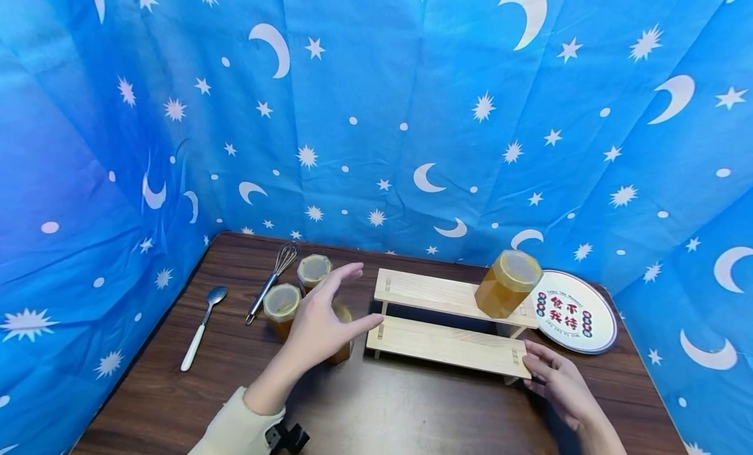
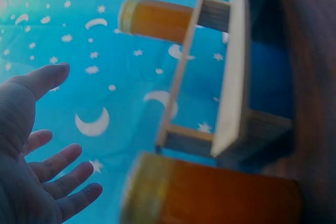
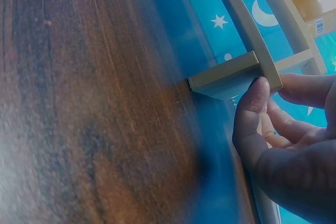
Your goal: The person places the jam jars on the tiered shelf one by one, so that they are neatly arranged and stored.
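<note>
Honey jar (image 1: 338, 337) stands at lower centre, mostly hidden behind your left hand (image 1: 320, 324), whose fingers (image 1: 344, 275) spread open above it, holding nothing. It looks amber with a pale lid. Your right hand (image 1: 555, 380) pinches the two-tier wooden rack's (image 1: 450, 324) corner, likely steadying it on the table (image 1: 400, 403).

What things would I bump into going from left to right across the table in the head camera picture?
Spoon → whisk → two honey jars standing by the left hand → wooden step shelf → honey jar on its top step → round printed plate.
</note>
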`<act>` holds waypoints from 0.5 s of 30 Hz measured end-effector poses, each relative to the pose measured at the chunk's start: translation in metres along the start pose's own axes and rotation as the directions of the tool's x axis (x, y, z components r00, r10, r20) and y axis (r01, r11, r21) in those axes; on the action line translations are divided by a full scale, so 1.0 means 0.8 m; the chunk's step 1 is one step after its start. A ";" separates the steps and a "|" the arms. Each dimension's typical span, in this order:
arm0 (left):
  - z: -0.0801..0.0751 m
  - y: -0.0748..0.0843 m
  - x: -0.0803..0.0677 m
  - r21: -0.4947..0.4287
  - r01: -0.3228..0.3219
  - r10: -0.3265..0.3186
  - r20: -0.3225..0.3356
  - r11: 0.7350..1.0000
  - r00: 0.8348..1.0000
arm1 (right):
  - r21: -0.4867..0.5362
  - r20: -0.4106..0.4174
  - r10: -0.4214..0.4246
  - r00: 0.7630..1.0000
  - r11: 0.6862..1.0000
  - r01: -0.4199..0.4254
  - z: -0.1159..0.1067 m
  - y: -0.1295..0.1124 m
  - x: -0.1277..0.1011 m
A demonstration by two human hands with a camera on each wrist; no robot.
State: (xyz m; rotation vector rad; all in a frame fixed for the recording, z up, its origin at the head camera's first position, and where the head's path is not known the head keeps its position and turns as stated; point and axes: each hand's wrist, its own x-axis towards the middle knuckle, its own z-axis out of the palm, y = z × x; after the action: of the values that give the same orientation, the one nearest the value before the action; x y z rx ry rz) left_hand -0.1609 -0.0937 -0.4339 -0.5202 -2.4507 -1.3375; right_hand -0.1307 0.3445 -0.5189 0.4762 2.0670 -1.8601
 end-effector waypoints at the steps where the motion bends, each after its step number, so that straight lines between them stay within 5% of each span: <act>1: -0.001 -0.006 -0.005 0.005 0.008 -0.008 -0.002 1.000 1.000 | 0.001 0.001 -0.002 1.000 1.000 0.002 0.000 0.000 0.000; 9: -0.007 -0.045 -0.035 0.033 0.096 -0.095 -0.032 0.995 0.995 | 0.017 0.007 -0.010 1.000 1.000 0.009 -0.001 0.003 0.001; 15: -0.003 -0.071 -0.050 -0.056 0.181 -0.180 0.018 0.982 0.983 | 0.016 0.005 -0.005 1.000 1.000 0.005 -0.001 0.004 0.001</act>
State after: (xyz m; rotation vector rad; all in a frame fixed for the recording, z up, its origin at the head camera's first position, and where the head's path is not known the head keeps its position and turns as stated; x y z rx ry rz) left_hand -0.1505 -0.1305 -0.4915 -0.3262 -2.5272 -1.4826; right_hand -0.1299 0.3453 -0.5223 0.4699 2.0532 -1.8799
